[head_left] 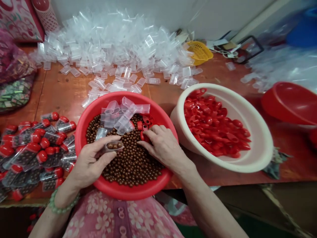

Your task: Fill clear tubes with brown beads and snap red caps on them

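Working at a brown wooden table, facing a heap of clear tubes against a pale wall. Bending over a red tub of brown balls. Pinching a small tube of balls between thumb and fingers of the left hand, just above the tub's contents, with the opening in full view. Resting the right hand in the tub among red caps, with fingers curled close; not showing clearly whether gripping a cap or merely touching. Probably best holding the tube mouth-up and lightly, avoiding spilling balls or squashing thin plastic. Ideally picking a single cap cleanly by the fingertips, without dragging balls along, and working right over the tub for catching drops.
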Available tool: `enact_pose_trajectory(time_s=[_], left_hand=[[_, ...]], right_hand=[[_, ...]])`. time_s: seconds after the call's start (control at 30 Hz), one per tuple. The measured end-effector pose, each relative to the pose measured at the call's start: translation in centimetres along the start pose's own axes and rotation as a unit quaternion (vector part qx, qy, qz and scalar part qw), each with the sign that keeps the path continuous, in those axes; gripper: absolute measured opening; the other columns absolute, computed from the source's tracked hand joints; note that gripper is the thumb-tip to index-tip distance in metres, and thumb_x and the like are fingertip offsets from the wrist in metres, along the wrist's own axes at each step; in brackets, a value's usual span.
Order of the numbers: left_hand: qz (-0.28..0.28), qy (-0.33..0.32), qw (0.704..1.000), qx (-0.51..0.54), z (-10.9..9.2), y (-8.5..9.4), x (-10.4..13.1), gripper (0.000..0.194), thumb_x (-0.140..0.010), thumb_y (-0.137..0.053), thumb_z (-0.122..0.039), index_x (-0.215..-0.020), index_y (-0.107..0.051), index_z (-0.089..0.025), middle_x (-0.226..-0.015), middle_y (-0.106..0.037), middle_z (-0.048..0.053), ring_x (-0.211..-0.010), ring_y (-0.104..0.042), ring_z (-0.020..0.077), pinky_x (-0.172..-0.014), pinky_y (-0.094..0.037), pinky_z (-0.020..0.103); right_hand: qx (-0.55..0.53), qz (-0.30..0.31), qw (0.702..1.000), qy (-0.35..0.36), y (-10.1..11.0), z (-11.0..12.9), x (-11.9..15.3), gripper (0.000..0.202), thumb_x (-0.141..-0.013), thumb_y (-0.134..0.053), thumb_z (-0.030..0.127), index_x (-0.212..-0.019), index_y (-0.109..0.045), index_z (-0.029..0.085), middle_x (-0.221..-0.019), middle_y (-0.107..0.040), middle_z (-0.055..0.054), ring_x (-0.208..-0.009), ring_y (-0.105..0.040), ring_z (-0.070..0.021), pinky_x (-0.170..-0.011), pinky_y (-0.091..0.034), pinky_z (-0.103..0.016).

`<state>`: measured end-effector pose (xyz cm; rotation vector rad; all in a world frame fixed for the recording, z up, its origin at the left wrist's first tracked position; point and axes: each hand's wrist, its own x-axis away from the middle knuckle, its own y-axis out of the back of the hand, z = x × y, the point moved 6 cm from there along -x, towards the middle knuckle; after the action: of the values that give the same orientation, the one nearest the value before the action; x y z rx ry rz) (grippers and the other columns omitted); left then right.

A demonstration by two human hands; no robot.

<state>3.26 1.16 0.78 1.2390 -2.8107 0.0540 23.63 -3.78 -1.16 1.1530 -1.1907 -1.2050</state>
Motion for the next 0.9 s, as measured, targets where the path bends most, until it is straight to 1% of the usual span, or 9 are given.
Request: enact_pose_trajectory(time_s=[0.1,0.17,0.27,0.33,0.43,0.5,0.6,0.8,0.9], left_hand=[[0.013,0.022,1.0,0.003,0.2,-0.5,-0.3,0.032,-0.09,-0.06,-0.028,-0.121,-0.064,-0.021,-0.11,-0.073,0.006,-0.1,-0.069,0.0181,-0.09,-0.053,0.027],[-0.014,0.036,0.999,0.03,0.3,-0.5,-0.4,0.029,-0.089,-0.062,-0.028,-0.116,-0.065,-0.018,-0.107,-0.073,0.007,-0.099,-0.069,0.0187,-0.09,-0.053,0.028],[-0.067,0.04,0.992,0.095,0.2,-0.4,-0.5,0.023,-0.086,-0.064,-0.027,-0.106,-0.064,-0.015,-0.102,-0.073,0.008,-0.097,-0.069,0.0178,-0.09,-0.053,0.029],[-0.064,0.043,0.991,0.113,0.1,-0.6,-0.7,0.021,-0.086,-0.064,-0.026,-0.103,-0.063,-0.015,-0.103,-0.071,0.008,-0.096,-0.068,0.0167,-0.091,-0.052,0.028],[-0.062,0.054,0.991,0.104,0.3,-0.8,-0.9,0.018,-0.086,-0.063,-0.025,-0.101,-0.06,-0.016,-0.111,-0.068,0.009,-0.098,-0.066,0.0155,-0.091,-0.051,0.028],[-0.068,0.065,0.991,0.095,0.6,-0.7,-0.9,0.017,-0.085,-0.062,-0.025,-0.1,-0.058,-0.017,-0.118,-0.066,0.009,-0.101,-0.064,0.0159,-0.091,-0.05,0.029],[-0.074,0.079,0.992,0.071,1.0,-0.6,-0.9,0.017,-0.084,-0.063,-0.025,-0.097,-0.056,-0.017,-0.121,-0.064,0.009,-0.103,-0.062,0.0164,-0.091,-0.049,0.03],[-0.064,0.096,0.991,0.066,1.4,-0.5,-1.1,0.02,-0.082,-0.066,-0.028,-0.096,-0.059,-0.016,-0.102,-0.068,0.006,-0.086,-0.063,0.0142,-0.082,-0.049,0.029],[-0.086,0.093,0.99,0.055,1.0,-0.2,-1.1,0.018,-0.08,-0.067,-0.025,-0.093,-0.061,-0.015,-0.088,-0.068,0.004,-0.079,-0.061,0.0128,-0.075,-0.049,0.026]], right_hand=[[0.049,-0.033,0.998,-0.003,-0.3,0.2,-0.3,0.022,-0.091,-0.056,0.035,-0.086,-0.064,0.015,-0.085,-0.061,-0.012,-0.08,-0.053,-0.0261,-0.071,-0.041,-0.038],[0.036,-0.06,0.997,-0.007,0.0,0.0,-0.1,0.019,-0.092,-0.053,0.03,-0.085,-0.064,0.016,-0.083,-0.063,-0.011,-0.078,-0.054,-0.0257,-0.071,-0.041,-0.038],[-0.079,-0.124,0.989,-0.014,1.5,-0.3,0.6,0.016,-0.093,-0.05,0.026,-0.092,-0.063,0.017,-0.087,-0.066,-0.01,-0.078,-0.06,-0.0239,-0.073,-0.045,-0.038],[-0.205,-0.145,0.968,-0.004,2.6,-0.1,1.0,0.014,-0.094,-0.05,0.024,-0.1,-0.062,0.019,-0.09,-0.069,-0.007,-0.078,-0.064,-0.0207,-0.073,-0.05,-0.035],[-0.342,-0.116,0.932,0.034,3.9,1.1,1.0,0.014,-0.093,-0.052,0.023,-0.102,-0.063,0.022,-0.089,-0.069,-0.004,-0.077,-0.066,-0.0174,-0.071,-0.053,-0.03],[-0.383,-0.095,0.916,0.068,4.5,2.1,0.8,0.015,-0.092,-0.054,0.021,-0.101,-0.065,0.023,-0.09,-0.069,-0.004,-0.08,-0.067,-0.0167,-0.071,-0.054,-0.028],[-0.416,-0.096,0.898,0.101,5.0,3.1,0.5,0.014,-0.09,-0.057,0.019,-0.099,-0.067,0.024,-0.088,-0.07,-0.003,-0.08,-0.067,-0.0158,-0.071,-0.055,-0.026],[-0.491,-0.132,0.858,0.077,4.9,3.2,0.1,0.01,-0.086,-0.063,0.02,-0.093,-0.069,0.025,-0.085,-0.071,-0.003,-0.08,-0.067,-0.0168,-0.074,-0.055,-0.029],[-0.546,-0.129,0.827,0.034,4.0,3.4,0.0,0.008,-0.086,-0.065,0.024,-0.092,-0.07,0.024,-0.088,-0.07,-0.004,-0.085,-0.067,-0.0184,-0.075,-0.055,-0.03]])
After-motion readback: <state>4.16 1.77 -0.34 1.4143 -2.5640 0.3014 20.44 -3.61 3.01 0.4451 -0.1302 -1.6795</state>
